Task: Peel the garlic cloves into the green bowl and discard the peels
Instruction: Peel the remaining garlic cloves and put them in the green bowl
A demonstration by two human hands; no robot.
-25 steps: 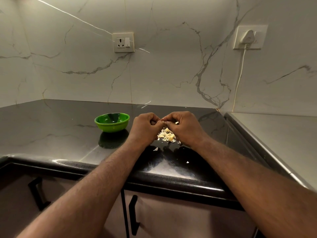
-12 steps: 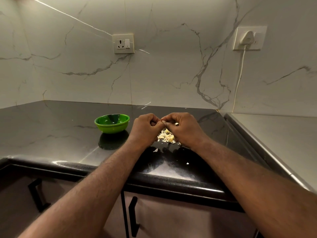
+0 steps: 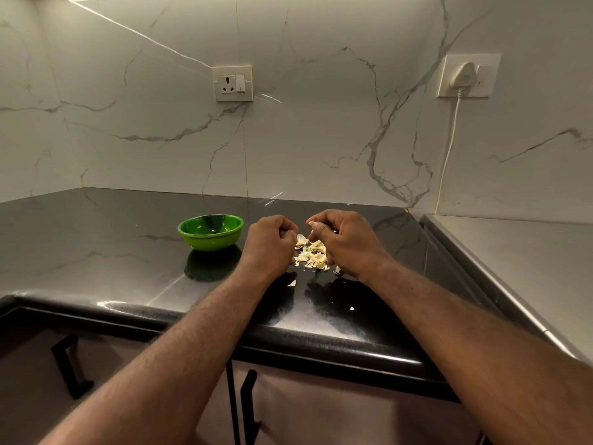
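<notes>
Black polished countertop (image 3: pixel 96 252) carries a small heap of garlic peels (image 3: pixel 313 255), pale cream and yellowish, papery and broken, lying between the two hands. The right hand (image 3: pixel 346 242) hovers just over the heap, thumb and forefinger pinching a pale garlic piece (image 3: pixel 312 223). The left hand (image 3: pixel 269 242) is curled into a loose fist beside it, apart from the right; whether it holds anything cannot be told. A stray flake (image 3: pixel 292 283) lies nearer the counter's edge. The green bowl (image 3: pixel 208 241) stands left of the hands. Behind, a white-veined marble wall (image 3: pixel 321 123) bears a socket (image 3: pixel 232 83).
</notes>
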